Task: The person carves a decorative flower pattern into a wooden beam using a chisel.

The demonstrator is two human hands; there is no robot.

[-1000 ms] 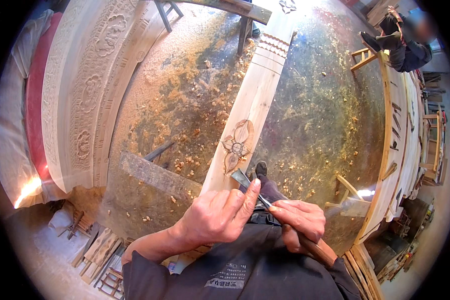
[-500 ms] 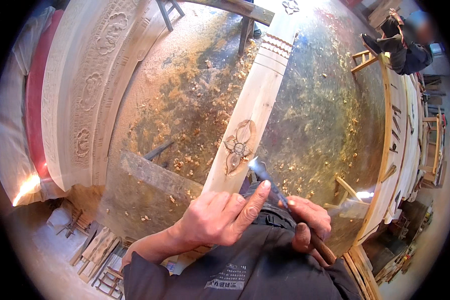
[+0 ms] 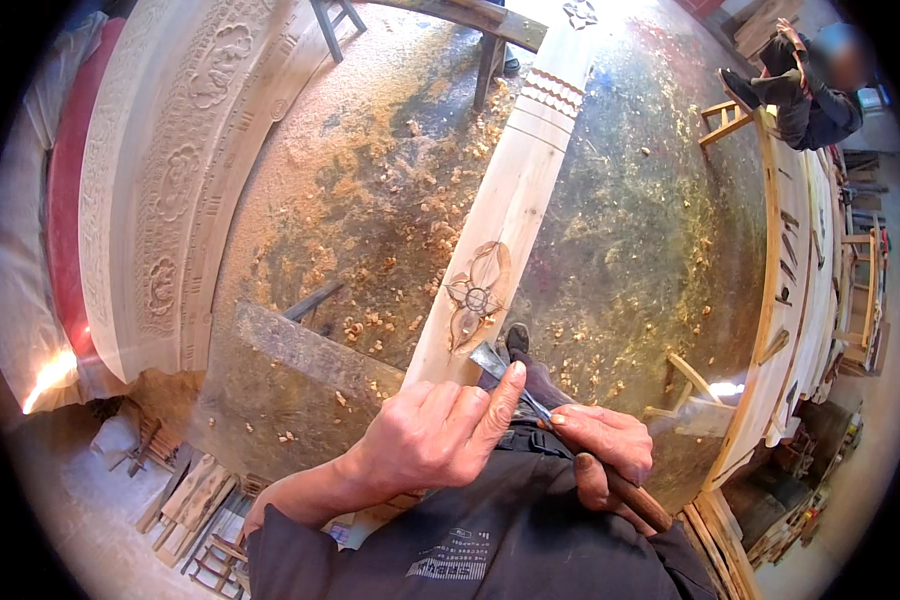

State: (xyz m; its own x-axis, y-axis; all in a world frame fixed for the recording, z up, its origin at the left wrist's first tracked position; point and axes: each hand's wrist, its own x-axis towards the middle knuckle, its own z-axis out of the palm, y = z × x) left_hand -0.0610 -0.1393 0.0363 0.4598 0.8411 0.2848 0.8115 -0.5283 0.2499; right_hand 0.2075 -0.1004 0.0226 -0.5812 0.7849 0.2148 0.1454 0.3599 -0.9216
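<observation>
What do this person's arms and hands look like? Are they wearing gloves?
No gloves! The left grip and right grip are both bare hands with ordinary fingers. The left sleeve and right sleeve are dark grey, almost black. The left forearm is bare below its sleeve, and no watch shows there.

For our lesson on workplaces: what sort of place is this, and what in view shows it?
Most likely a woodcarving workshop: a long board bears a carved flower-like motif, the person's right hand holds a wooden-handled chisel, and wood shavings litter the floor.
</observation>
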